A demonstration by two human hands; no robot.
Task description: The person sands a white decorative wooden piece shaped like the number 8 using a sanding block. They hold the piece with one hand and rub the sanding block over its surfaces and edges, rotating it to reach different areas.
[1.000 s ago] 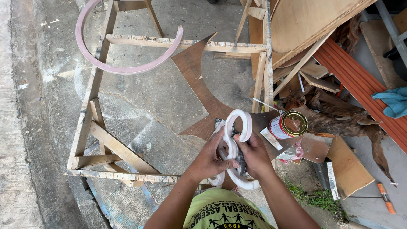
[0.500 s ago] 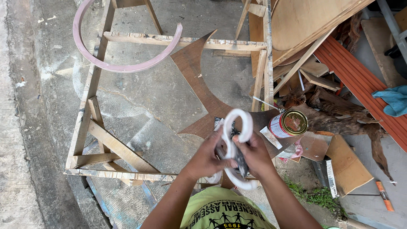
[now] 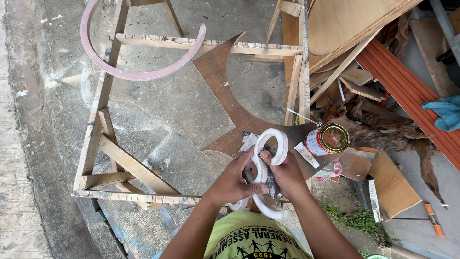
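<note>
Both hands are on the white curved cutout point(image 3: 268, 158), about 6 o'clock in view. Left hand point(image 3: 235, 182) grips it tight to steady it, while right hand point(image 3: 287, 175) pinches dark sandpaper point(image 3: 272, 182) against its edge. Glue can point(image 3: 327, 139) sits at 3 o'clock, in easy reach.

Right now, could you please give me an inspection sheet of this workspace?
Surface: open wooden frame over stained concrete floor.
Job's things: white curved piece, held over a brown cut-out board.
Clutter: lidded can, pink half-ring on the frame, wood offcuts, orange slats, blue cloth.
Hands: left hand and right hand both grip the white piece; right also presses a dark sheet against it.
Cables: nothing seen.
Surroundings: grass patch, stacked plywood.
</note>
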